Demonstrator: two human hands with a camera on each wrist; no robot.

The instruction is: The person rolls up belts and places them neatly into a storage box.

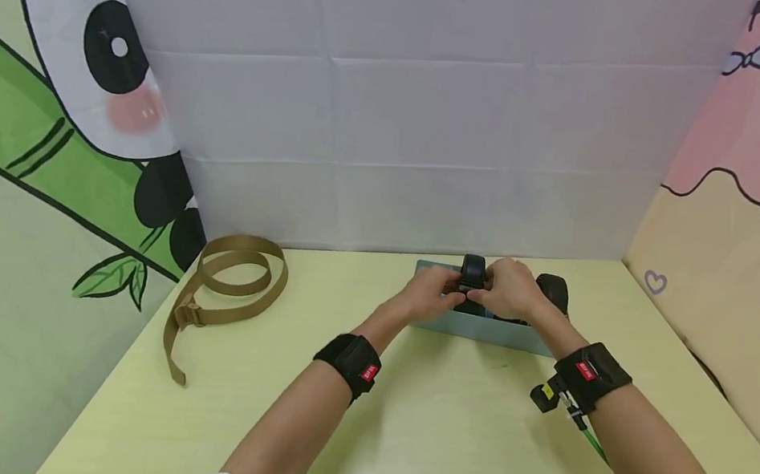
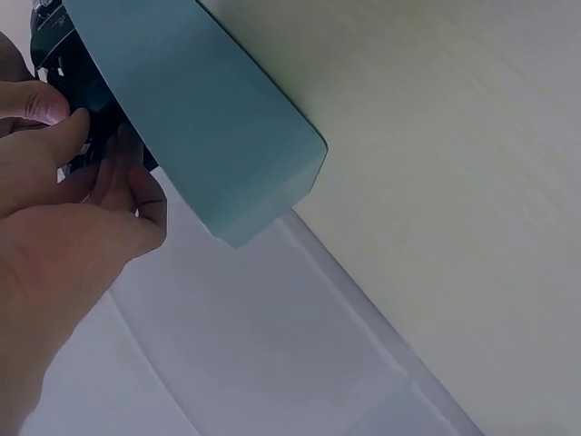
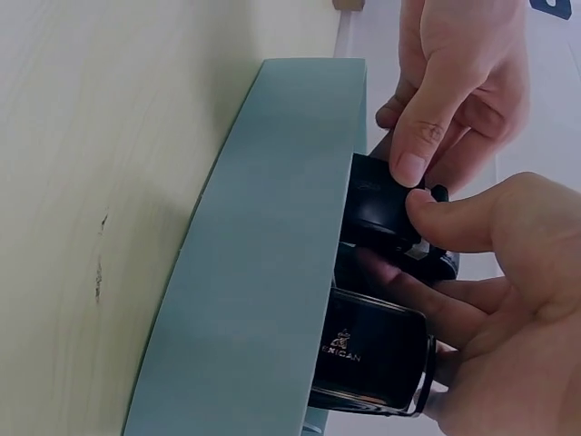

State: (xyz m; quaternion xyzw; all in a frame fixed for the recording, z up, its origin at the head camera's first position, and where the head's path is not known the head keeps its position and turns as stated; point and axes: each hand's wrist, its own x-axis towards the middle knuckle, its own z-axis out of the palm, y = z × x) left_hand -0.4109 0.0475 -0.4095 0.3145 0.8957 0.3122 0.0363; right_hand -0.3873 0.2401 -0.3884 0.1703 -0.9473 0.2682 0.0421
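A shallow teal box stands toward the back of the table with rolled black belts in it. Both my hands are at the belt roll on the box's left side, which rises above the rim. My left hand pinches it from the left. From the right, my right hand grips the same roll, thumb close to the left thumb in the right wrist view. Another black belt roll, with a shiny lettered buckle face, sits beside it in the box, next to my right fingers. My hands hide part of the box's inside.
A tan webbing belt with a buckle lies loosely coiled at the table's left edge. Behind the box hangs a pale cloth, and a printed wall covering stands at the right. Each wrist wears a black band.
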